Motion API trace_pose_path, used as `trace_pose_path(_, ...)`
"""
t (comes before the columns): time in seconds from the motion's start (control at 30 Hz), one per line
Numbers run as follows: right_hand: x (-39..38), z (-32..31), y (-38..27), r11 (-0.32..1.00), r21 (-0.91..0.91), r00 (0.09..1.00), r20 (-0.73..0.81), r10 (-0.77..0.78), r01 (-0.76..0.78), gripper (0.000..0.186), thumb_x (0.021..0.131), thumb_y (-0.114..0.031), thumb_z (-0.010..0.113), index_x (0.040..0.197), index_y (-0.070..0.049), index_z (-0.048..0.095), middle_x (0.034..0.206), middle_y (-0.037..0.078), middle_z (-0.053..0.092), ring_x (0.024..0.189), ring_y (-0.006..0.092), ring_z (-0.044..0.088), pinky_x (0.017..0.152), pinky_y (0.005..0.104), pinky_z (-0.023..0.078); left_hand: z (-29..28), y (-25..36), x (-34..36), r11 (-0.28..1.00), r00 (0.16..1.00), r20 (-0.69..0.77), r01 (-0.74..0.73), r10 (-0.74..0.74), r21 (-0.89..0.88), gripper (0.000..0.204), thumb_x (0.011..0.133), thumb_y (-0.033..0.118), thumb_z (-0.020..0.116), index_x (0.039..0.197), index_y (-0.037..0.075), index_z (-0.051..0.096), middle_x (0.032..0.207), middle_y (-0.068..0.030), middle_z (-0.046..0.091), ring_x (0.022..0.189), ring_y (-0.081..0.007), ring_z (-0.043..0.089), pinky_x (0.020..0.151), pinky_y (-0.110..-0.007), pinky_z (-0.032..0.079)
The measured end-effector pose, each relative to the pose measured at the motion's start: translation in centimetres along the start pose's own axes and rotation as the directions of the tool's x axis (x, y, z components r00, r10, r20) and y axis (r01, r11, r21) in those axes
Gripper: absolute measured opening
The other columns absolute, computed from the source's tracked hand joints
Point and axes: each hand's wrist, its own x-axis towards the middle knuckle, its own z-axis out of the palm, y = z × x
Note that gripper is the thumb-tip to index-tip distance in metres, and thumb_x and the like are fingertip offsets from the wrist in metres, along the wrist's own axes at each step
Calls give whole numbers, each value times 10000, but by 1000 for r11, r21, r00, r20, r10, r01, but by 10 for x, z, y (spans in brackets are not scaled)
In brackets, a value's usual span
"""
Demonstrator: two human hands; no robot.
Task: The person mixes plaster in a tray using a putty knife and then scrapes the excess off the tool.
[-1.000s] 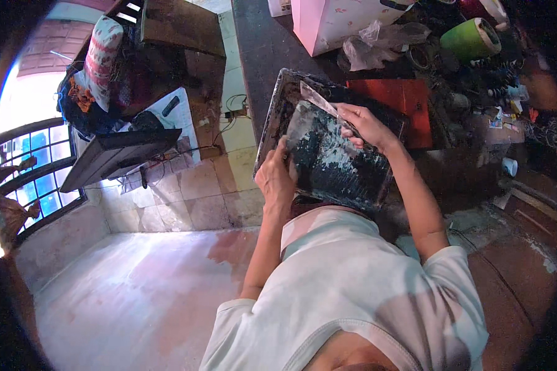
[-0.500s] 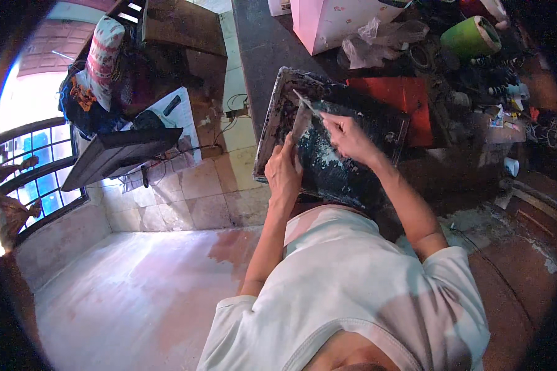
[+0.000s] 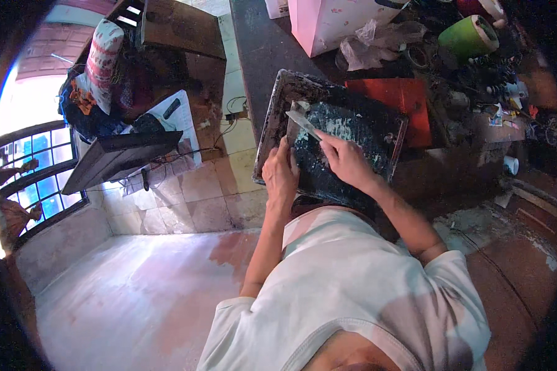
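Note:
A dark, rimmed tray (image 3: 384,133) smeared with pale residue lies tilted in front of me. Over its left part, my left hand (image 3: 281,176) is closed on the lower end of a thin flat strip (image 3: 291,131), whose material I cannot make out. My right hand (image 3: 348,162) grips a knife (image 3: 304,123) with a pale, narrow blade, its handle mostly hidden in the fingers. The blade lies across the upper end of the strip, pointing up and left. Whether blade and strip touch is unclear.
Beyond the tray is a dark table (image 3: 263,55) with a red flat piece (image 3: 402,102), a white-pink box (image 3: 328,25), a clear plastic bag (image 3: 368,46) and a green container (image 3: 467,40). Clutter fills the right. A dark flat panel (image 3: 120,151) stands at left.
The knife and my right hand have come down and slightly left, and the blade tip is now lower. My left hand has shifted slightly, still holding the strip.

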Motion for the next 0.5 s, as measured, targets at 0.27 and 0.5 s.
trace_pose_path(0.27,35,-18,9,997,67,999,19,30,-31,308,909,-205,508,1152,-28,578,819,239,617,623,326,589,589,363,456,-8,-7,-14,1000,1000,16,11,-10,-19,288,823,69,543,1107,22,565,873,-204,610,788,-354,605,696,-407,465)
trace_pose_path(0.5,34,-41,9,903,-415,991,116,-63,106,295,847,-174,563,1139,-160,601,716,211,607,664,332,618,583,407,482,-41,-3,-15,992,992,-8,124,-124,-27,279,868,151,534,1119,34,498,751,-203,606,649,-354,595,601,-422,453)
